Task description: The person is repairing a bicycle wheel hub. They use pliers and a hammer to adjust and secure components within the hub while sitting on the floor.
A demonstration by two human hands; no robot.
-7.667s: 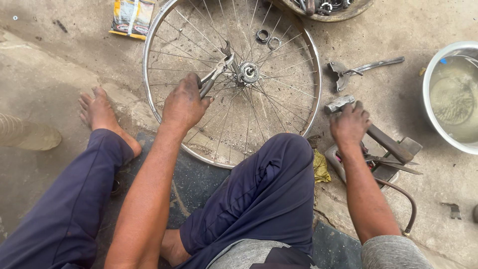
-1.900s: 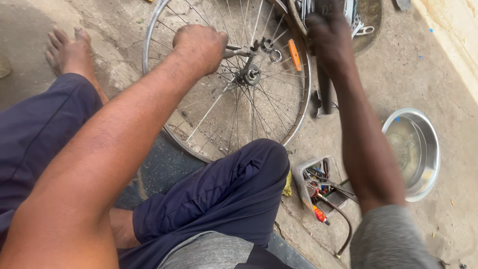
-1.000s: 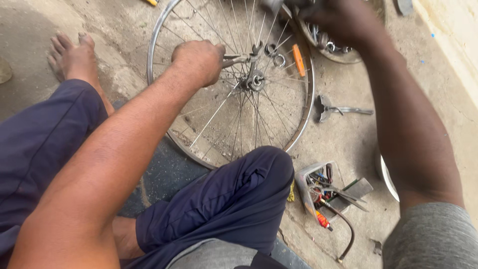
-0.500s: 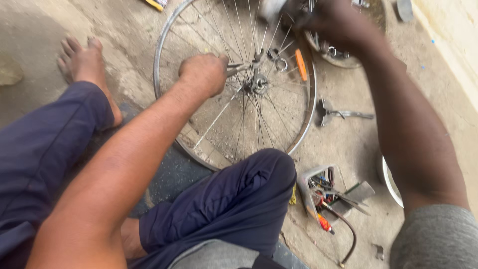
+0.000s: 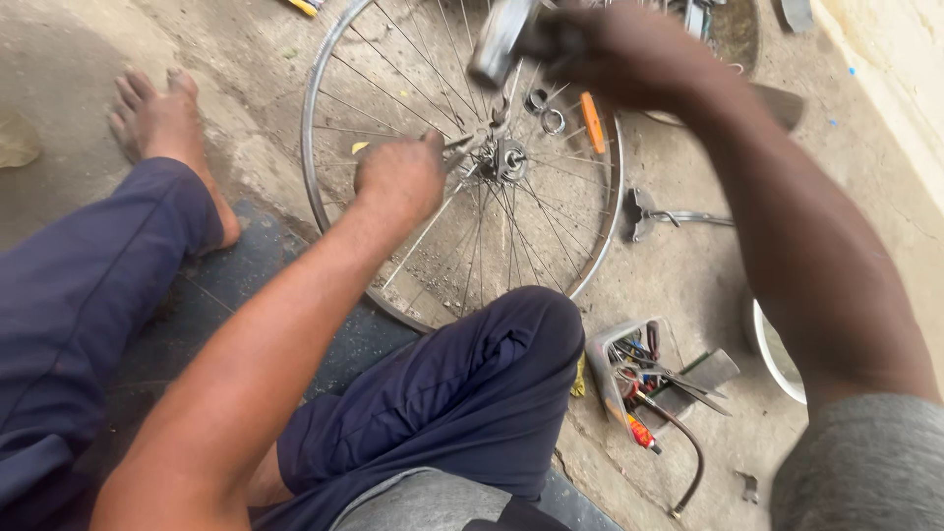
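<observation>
A spoked bicycle wheel (image 5: 313, 187) lies flat on the concrete ground in front of my legs. My left hand (image 5: 398, 177) is closed on the handles of pliers (image 5: 454, 147) whose jaws point at the wheel's hub (image 5: 509, 159). My right hand (image 5: 619, 54) is raised just beyond the hub and grips a grey metal tool (image 5: 495, 39), blurred, its head hanging over the spokes. An orange reflector (image 5: 593, 123) sits on the spokes to the right of the hub.
Two small metal rings (image 5: 544, 110) lie among the spokes. A grey tray of hand tools (image 5: 629, 374) stands by my right knee, a metal bowl (image 5: 772, 344) beside it. A metal part (image 5: 654, 214) lies right of the rim. My bare left foot (image 5: 162, 118) rests at the far left.
My right hand left the tool tray on the ground and now holds the grey tool up over the hub, a little lower and further left than half a second ago. My left hand stayed on the pliers.
</observation>
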